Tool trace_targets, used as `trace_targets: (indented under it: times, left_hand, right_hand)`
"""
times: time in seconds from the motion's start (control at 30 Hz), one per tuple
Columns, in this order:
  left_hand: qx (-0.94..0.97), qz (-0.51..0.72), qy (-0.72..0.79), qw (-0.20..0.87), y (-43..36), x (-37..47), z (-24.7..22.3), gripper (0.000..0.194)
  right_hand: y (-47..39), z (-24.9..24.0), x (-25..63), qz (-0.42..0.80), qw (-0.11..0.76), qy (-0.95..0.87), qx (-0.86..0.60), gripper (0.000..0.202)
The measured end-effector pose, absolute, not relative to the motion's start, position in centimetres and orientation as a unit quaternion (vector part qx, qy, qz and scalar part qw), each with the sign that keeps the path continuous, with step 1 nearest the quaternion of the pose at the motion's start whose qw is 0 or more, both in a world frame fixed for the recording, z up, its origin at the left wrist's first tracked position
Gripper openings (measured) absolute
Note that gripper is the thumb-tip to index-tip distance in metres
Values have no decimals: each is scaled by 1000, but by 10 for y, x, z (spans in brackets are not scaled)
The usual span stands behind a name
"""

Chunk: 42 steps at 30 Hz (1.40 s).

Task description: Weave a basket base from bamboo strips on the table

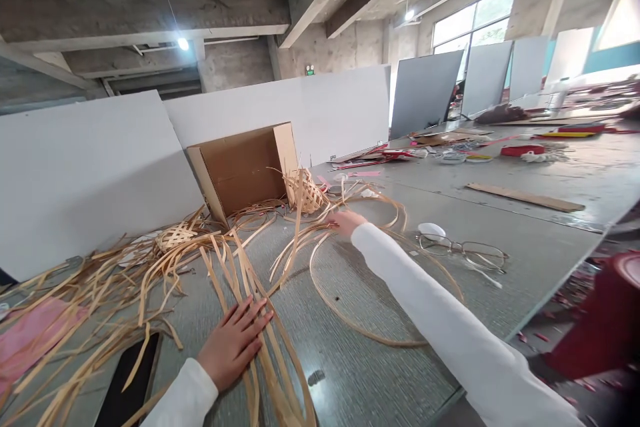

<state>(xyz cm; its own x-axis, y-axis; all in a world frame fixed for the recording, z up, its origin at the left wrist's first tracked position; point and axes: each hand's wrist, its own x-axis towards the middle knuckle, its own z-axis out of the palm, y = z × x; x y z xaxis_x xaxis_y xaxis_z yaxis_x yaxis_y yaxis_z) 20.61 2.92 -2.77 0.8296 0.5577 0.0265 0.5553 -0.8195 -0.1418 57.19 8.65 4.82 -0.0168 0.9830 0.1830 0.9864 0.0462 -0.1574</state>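
Observation:
My left hand point(237, 340) lies flat, fingers a little apart, on several long bamboo strips point(273, 373) that run toward the table's near edge. Farther off, my right hand point(346, 221) reaches forward with its fingers bent together around thin bamboo strips point(305, 237); its fingertips are partly hidden. A large loop of strip point(360, 332) curves under my right forearm. Just beyond the right hand stands a small woven bamboo piece point(307, 193) with loose ends sticking out. Another woven piece point(176, 237) lies among the strips at the left.
A black phone point(117, 390) lies under strips, near pink cloth point(37, 337). Eyeglasses point(465, 252) and a white round object point(431, 231) are at right. An open cardboard box point(245, 170) stands before white panels point(345, 110). A red bin or stool point(600, 320) stands beyond the table edge.

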Motion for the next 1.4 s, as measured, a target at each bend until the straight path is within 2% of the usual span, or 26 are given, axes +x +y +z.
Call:
trace_targets:
  times: [0.1,0.27,0.43,0.57,0.67,0.8,0.87,0.93,1.03,1.13,1.23,1.4]
  left_hand:
    - [-955,2,-283,84,31,204,-30,49]
    - [-956,-10,-278,96,31,203,-33,51]
    - [-957,-21,-276,86,32,203,-35,52]
    - [-958,-29,-274,81,32,204,-34,50]
    - [-956,-15,-281,77,31,205,-33,50]
    - [-955,-1,-290,69,29,206,-30,49]
    - [-955,-3,-290,64,28,207,-28,49]
    - [-955,-8,-291,60,27,207,-27,50]
    - [-955,-10,-292,54,25,208,-25,49]
    - [-954,-5,-296,47,24,209,-24,49]
    - [-953,7,-300,46,24,210,-24,49]
    - [-952,9,-302,51,25,209,-26,48]
  right_hand:
    - [107,17,580,-54,111,-677,-725,32]
    - [113,-14,587,-112,115,-651,-742,28]
    - [112,-7,597,-145,144,-627,-752,23]
    - [103,7,606,-187,207,-560,-780,26]
    - [90,25,616,-215,305,-483,-792,31]
    - [66,66,618,-248,573,-391,-676,34]
    - [53,87,604,-198,647,-403,-616,35]
    - [43,99,577,-41,671,-507,-540,37]
    - [36,89,523,269,608,-626,-408,38]
    - [38,53,472,427,553,-628,-343,32]
    - [42,15,441,504,523,-605,-327,27]
    - [41,-10,429,518,525,-576,-352,34]
